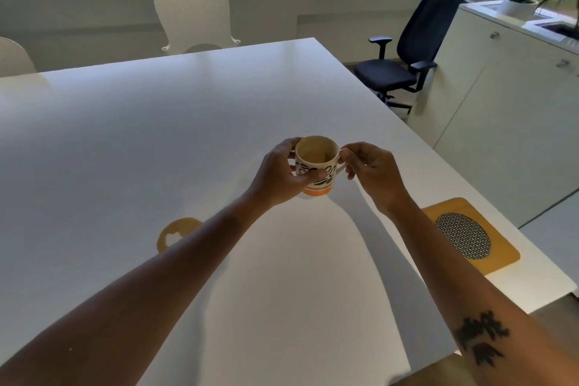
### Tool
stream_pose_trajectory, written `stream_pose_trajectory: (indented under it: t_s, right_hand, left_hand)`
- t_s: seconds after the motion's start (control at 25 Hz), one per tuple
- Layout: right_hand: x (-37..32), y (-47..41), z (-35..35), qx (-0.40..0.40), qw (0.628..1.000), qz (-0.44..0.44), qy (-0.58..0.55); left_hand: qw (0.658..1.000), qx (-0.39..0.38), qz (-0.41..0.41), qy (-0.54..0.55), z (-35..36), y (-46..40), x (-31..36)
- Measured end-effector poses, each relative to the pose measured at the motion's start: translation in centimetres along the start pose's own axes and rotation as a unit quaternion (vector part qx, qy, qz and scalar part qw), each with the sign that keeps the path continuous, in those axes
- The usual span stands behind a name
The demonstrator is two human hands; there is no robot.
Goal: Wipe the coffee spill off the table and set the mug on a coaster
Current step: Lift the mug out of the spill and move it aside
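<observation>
A cream mug (316, 157) with black markings and an orange base is held in the air above the white table (156, 135), near its middle. My left hand (279, 172) wraps around the mug's body. My right hand (369, 169) pinches the handle on the mug's right side. A brown coffee spill (175, 230) lies on the table to the lower left, partly hidden by my left forearm. A yellow square coaster (501, 257) with a round metal mesh centre sits at the table's right edge, just beyond my right forearm.
A white chair (195, 19) stands at the table's far side and another at the far left. A black office chair (407, 53) and white cabinets (507, 97) with potted plants stand to the right.
</observation>
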State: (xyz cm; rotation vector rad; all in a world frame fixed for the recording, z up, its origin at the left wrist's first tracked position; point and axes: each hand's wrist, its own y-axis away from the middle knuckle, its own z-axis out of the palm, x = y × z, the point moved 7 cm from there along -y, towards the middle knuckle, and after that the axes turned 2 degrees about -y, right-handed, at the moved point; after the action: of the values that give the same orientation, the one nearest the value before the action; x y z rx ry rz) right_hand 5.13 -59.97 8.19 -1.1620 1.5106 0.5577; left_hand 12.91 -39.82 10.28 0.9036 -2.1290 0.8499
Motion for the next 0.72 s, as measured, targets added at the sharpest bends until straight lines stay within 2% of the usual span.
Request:
stream_pose_trajectory:
  t_s: [0.72]
  right_hand:
    - [3.6,2.7,0.2,-0.008,0.998,0.055,-0.032]
  left_hand:
    - [0.999,-0.043,-0.026,-0.008,2.8,2.3,-1.4]
